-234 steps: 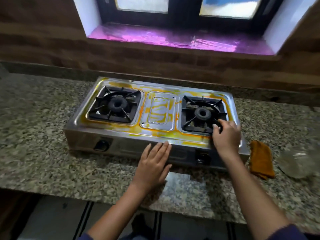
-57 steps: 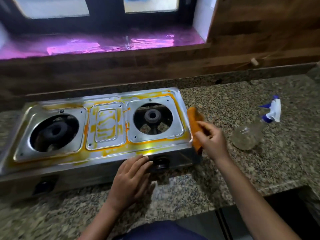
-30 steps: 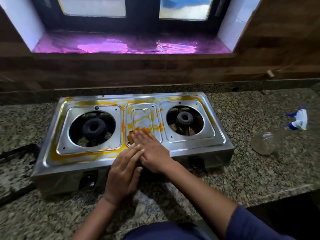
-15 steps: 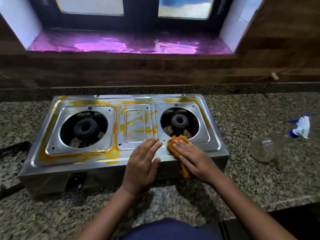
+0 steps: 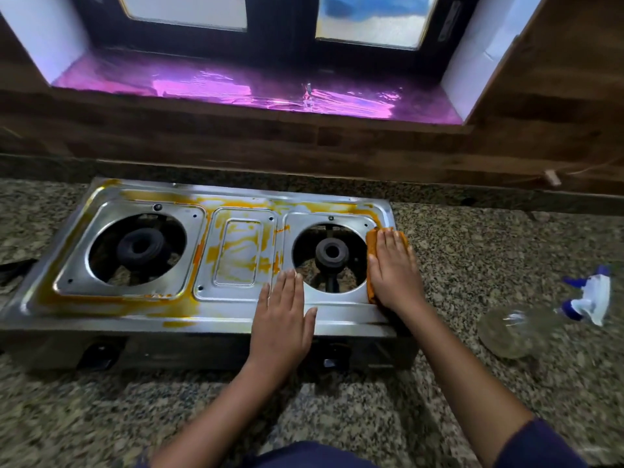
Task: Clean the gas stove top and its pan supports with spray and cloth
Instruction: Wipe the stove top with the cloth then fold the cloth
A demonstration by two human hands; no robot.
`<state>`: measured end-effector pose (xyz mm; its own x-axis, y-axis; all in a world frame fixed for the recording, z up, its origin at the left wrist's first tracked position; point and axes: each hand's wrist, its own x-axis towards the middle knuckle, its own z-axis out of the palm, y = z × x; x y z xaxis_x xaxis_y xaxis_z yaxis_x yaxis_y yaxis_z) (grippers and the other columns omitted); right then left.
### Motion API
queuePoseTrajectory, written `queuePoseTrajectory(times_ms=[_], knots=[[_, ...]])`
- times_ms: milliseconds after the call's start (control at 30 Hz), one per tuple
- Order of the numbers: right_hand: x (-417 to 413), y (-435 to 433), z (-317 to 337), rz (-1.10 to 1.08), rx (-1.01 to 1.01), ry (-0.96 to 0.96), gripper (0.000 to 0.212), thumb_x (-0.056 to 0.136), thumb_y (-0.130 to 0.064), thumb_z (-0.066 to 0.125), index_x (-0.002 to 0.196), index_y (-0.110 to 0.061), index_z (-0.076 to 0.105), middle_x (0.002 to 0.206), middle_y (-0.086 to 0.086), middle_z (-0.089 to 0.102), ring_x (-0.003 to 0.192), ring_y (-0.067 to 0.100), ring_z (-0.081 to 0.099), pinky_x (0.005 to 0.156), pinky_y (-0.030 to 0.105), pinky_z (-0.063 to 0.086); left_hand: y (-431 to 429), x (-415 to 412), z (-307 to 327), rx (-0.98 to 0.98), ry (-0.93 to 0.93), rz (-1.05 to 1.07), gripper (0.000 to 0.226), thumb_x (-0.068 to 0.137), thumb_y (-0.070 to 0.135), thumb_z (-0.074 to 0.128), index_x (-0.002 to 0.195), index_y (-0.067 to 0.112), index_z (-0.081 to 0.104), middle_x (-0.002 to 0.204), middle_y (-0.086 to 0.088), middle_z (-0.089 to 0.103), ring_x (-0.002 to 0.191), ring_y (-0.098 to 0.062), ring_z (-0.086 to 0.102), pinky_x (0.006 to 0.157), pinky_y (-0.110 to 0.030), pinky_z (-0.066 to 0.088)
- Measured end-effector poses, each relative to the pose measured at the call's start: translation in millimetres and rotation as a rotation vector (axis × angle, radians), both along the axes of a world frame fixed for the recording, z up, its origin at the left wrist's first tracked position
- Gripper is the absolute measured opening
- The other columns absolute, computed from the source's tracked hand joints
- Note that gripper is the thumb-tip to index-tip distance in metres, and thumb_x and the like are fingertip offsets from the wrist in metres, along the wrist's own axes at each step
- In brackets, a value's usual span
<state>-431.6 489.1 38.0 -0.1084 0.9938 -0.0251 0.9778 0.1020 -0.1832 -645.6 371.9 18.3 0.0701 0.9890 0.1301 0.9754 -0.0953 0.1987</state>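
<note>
A steel two-burner gas stove (image 5: 216,309) sits on the granite counter, its top smeared with yellow-orange stains, mostly on the left and middle. Both pan supports are off it, so the two burners (image 5: 140,246) (image 5: 332,253) stand bare. My right hand (image 5: 393,268) lies flat with straight fingers on an orange cloth (image 5: 371,246), pressing it onto the stove's right edge. My left hand (image 5: 282,319) rests flat on the front rim, fingers straight. A clear spray bottle (image 5: 516,329) with a blue and white trigger lies on its side on the counter to the right.
A dark object (image 5: 13,268), partly cut off, lies on the counter at the far left. Behind the stove runs a wood-look wall (image 5: 304,143) under a window sill lined with purple foil (image 5: 256,92). The granite counter (image 5: 489,251) stretches right of the stove.
My right hand has slid the cloth from the stove's front rim near the right burner up along its right edge. My left hand stays on the front rim.
</note>
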Motion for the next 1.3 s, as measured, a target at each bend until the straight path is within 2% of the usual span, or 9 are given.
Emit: queuePoseTrajectory(times_ms=[267, 433, 600, 700, 933, 1100, 1200, 1300], knots=[[-11.5, 102.0, -1.5, 0.078, 0.008, -0.027, 0.061, 0.104, -0.039, 0.022, 0.156, -0.010, 0.009, 0.164, 0.007, 0.006, 0.151, 0.019, 0.002, 0.122, 0.038, -0.002, -1.1, -0.8, -1.0, -0.009, 0.052, -0.012, 0.063, 0.099, 0.041, 0.025, 0.147, 0.002, 0.036, 0.154, -0.014, 0.035, 0.145, -0.028, 0.029, 0.114, -0.049, 0.020], [-28.6, 130.3, 0.0, 0.130, -0.030, -0.001, 0.061, 0.104, -0.040, 0.021, 0.156, -0.010, 0.008, 0.164, 0.007, 0.003, 0.151, 0.020, 0.001, 0.121, 0.039, -0.003, -1.5, -0.1, 1.7, -0.030, 0.096, -0.005, 0.062, 0.099, 0.041, 0.024, 0.148, 0.003, 0.035, 0.155, -0.013, 0.032, 0.146, -0.027, 0.025, 0.114, -0.050, 0.019], [-73.1, 142.2, 2.0, 0.302, -0.033, 0.026, 0.057, 0.105, -0.037, 0.024, 0.155, -0.012, 0.016, 0.164, 0.005, 0.010, 0.151, 0.019, 0.004, 0.121, 0.041, -0.001, -1.9, 0.7, 2.4, -0.010, 0.101, -0.006, 0.061, 0.098, 0.039, 0.028, 0.147, 0.003, 0.037, 0.154, -0.013, 0.035, 0.145, -0.026, 0.027, 0.114, -0.049, 0.018], [-106.8, 145.4, 6.7, 0.412, -0.049, 0.037, 0.057, 0.105, -0.039, 0.025, 0.155, -0.013, 0.016, 0.164, 0.005, 0.012, 0.151, 0.020, 0.004, 0.120, 0.043, 0.000, -2.0, 1.5, 2.3, -0.015, 0.090, 0.005, 0.061, 0.099, 0.039, 0.029, 0.148, 0.004, 0.033, 0.156, -0.012, 0.031, 0.147, -0.025, 0.023, 0.115, -0.049, 0.017], [-176.5, 135.0, 8.2, 0.614, -0.079, 0.011, 0.066, 0.103, -0.050, 0.022, 0.157, -0.016, 0.005, 0.165, 0.002, 0.001, 0.151, 0.018, -0.004, 0.120, 0.042, -0.005, -1.8, 1.4, 4.2, -0.047, 0.079, 0.012, 0.060, 0.099, 0.039, 0.030, 0.148, 0.004, 0.034, 0.156, -0.011, 0.031, 0.147, -0.025, 0.023, 0.116, -0.049, 0.017], [-184.1, 124.5, 5.0, 0.886, -0.024, -0.032, 0.064, 0.099, -0.048, 0.015, 0.156, -0.019, 0.007, 0.164, 0.003, 0.002, 0.151, 0.017, -0.003, 0.119, 0.034, -0.007, -2.1, -0.8, 5.9, -0.061, 0.044, 0.009, 0.062, 0.100, 0.043, 0.029, 0.148, 0.006, 0.035, 0.156, -0.010, 0.033, 0.148, -0.023, 0.021, 0.115, -0.047, 0.015], [-183.2, 105.7, -0.6, 1.064, -0.047, -0.018, 0.069, 0.095, -0.052, 0.006, 0.156, -0.020, 0.009, 0.164, 0.003, 0.005, 0.151, 0.018, -0.001, 0.122, 0.038, -0.002, -7.4, -7.9, 10.9, -0.020, -0.027, -0.005, 0.064, 0.101, 0.048, 0.032, 0.151, 0.009, 0.030, 0.159, -0.006, 0.027, 0.149, -0.019, 0.016, 0.117, -0.045, 0.015], [-173.2, 76.5, -1.3, 1.161, -0.074, 0.019, 0.063, 0.099, -0.049, 0.011, 0.156, -0.021, 0.010, 0.164, 0.001, 0.006, 0.151, 0.016, -0.001, 0.122, 0.039, 0.000, -25.2, -29.9, 14.9, 0.053, -0.105, 0.033, 0.065, 0.100, 0.048, 0.034, 0.152, 0.010, 0.027, 0.160, -0.004, 0.022, 0.150, -0.017, 0.014, 0.119, -0.044, 0.015]])
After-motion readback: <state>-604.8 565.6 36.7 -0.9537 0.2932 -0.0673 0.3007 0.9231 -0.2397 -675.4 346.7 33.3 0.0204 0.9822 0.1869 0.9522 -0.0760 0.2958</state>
